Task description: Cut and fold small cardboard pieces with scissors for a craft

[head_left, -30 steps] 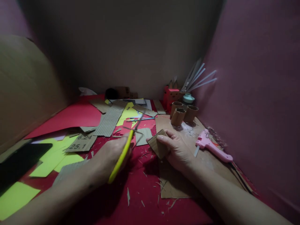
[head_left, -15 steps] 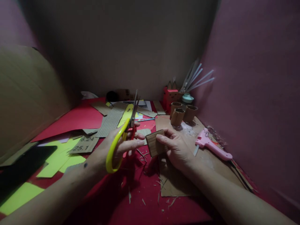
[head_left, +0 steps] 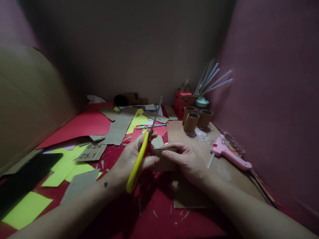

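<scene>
Closed around yellow-handled scissors (head_left: 138,162), my left hand (head_left: 139,154) keeps their blades pointing up and away from me. Its thumb and fingertips are at the left edge of a small brown cardboard piece (head_left: 165,161); whether they press on it I cannot tell. My right hand (head_left: 185,159) pinches that piece from the right, thumb along its upper edge. Under my right hand lies a larger cardboard sheet (head_left: 191,194). A pink glue gun (head_left: 230,154) rests on that sheet to the right.
Three cardboard tubes (head_left: 191,122) stand at the sheet's far end. Behind them are a red box (head_left: 183,103) and clear glue sticks (head_left: 211,78). Yellow paper (head_left: 27,209), corrugated scraps (head_left: 121,126), red paper (head_left: 77,127) and a dark flat object (head_left: 32,177) lie to the left.
My left hand has moved right, closer to the cardboard piece, and the scissors have swung to the right with it. The piece has tipped, its upper edge now level.
</scene>
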The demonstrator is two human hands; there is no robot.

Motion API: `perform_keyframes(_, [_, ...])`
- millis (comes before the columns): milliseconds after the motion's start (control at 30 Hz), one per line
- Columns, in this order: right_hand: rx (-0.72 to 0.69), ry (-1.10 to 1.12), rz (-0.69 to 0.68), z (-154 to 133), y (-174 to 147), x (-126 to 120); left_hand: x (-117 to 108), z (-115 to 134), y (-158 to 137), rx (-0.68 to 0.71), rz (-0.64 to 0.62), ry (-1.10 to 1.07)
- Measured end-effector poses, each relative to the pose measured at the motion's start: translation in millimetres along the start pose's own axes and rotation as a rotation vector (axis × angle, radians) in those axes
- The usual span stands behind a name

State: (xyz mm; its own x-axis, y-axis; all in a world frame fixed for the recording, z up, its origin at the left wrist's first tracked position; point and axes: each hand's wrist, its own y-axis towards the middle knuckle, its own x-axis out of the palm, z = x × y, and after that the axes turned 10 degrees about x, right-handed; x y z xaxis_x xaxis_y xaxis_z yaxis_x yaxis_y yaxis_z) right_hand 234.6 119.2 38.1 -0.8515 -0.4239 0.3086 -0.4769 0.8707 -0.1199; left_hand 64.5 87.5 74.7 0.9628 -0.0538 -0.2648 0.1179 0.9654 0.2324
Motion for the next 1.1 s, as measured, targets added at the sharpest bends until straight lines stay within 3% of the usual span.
perform_keyframes(200, [0.018,0.097,0.010,-1,-2,3,2,-9,-3,0.019,-0.011,-0.123])
perform_keyframes(433, [0.005,0.237,0.085,-1,2,3,3,-1,-6,-0.119,-0.053,-0.136])
perform_keyframes(600, [0.000,0.142,0.034,-2,2,0,-7,-7,1,-0.106,0.033,-0.084])
perform_keyframes(767, [0.138,-0.017,-0.087,0,-1,6,-15,-14,4,-0.049,0.071,-0.121])
perform_keyframes(900, [0.077,0.077,-0.020,0,-1,7,-15,-13,4,-0.080,0.098,-0.187])
perform_keyframes(1100, [0.046,0.170,0.039,-2,3,1,-12,-21,1,-0.143,0.002,-0.285])
